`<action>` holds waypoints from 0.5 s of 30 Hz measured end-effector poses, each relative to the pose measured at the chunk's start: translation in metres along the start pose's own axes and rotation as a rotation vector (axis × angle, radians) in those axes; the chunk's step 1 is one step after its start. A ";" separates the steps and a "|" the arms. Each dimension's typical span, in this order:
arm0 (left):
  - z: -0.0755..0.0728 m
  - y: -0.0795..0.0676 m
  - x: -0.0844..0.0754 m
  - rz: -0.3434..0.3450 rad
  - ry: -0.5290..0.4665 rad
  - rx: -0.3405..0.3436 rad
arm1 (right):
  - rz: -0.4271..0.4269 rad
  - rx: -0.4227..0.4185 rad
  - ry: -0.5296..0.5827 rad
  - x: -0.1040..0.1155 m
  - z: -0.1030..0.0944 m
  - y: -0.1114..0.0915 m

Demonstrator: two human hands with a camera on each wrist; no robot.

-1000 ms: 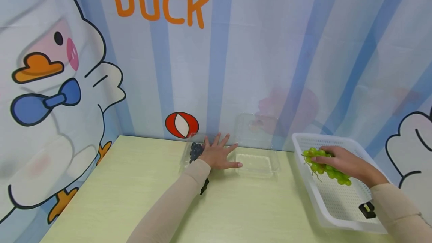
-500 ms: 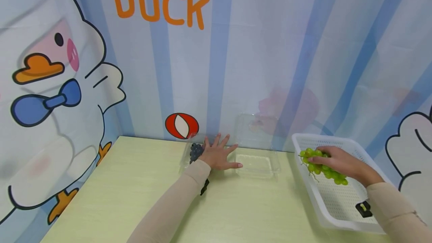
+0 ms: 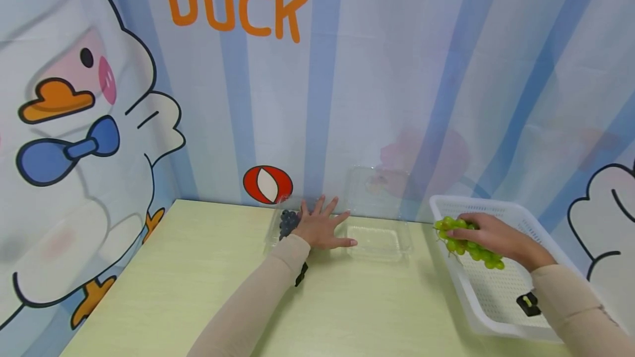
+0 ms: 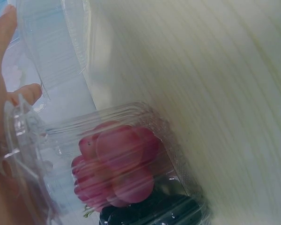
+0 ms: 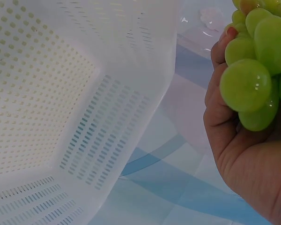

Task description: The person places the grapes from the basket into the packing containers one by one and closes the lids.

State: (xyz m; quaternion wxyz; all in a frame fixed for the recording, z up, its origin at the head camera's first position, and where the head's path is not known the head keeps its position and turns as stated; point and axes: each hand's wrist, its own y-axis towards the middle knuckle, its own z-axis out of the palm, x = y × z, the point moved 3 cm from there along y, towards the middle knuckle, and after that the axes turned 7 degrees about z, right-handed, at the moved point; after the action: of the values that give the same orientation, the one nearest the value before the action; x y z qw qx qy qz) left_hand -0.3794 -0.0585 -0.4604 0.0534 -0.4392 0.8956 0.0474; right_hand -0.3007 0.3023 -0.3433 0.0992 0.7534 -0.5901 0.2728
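My right hand (image 3: 498,236) grips a bunch of green grapes (image 3: 471,249) above the left side of a white basket (image 3: 471,296). In the right wrist view, plump grapes (image 5: 246,84) bulge out past its curled fingers. With fingers spread, my left hand (image 3: 321,230) rests over a clear plastic box (image 4: 117,112) near the back of the table. Dark grapes (image 3: 288,223) show in that box to the left of the hand. The left wrist view also reveals red grapes (image 4: 119,154) in it, partly seen through the plastic.
Just right of my left hand stands a second clear box (image 3: 377,240), its lid (image 3: 379,189) raised against the curtain. The perforated basket sits at the table's right. A striped duck-print curtain (image 3: 342,81) hangs right behind the table (image 3: 198,269).
My right hand has drifted left with the green grapes, toward the basket's left rim. The left hand has stayed in place.
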 end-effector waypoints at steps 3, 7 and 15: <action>-0.001 -0.001 -0.001 -0.001 -0.003 -0.001 | -0.004 0.002 -0.007 0.001 0.002 0.002; -0.002 -0.001 -0.003 -0.003 0.002 -0.004 | -0.007 0.014 0.005 0.003 0.004 0.004; -0.003 -0.003 -0.003 0.003 0.003 -0.007 | -0.006 0.032 0.021 0.010 0.007 0.008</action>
State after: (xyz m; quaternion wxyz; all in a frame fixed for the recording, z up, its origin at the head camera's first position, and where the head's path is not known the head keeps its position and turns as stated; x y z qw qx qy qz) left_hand -0.3753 -0.0579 -0.4570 0.0506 -0.4382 0.8961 0.0501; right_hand -0.3045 0.2886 -0.3457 0.0942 0.7536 -0.5825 0.2896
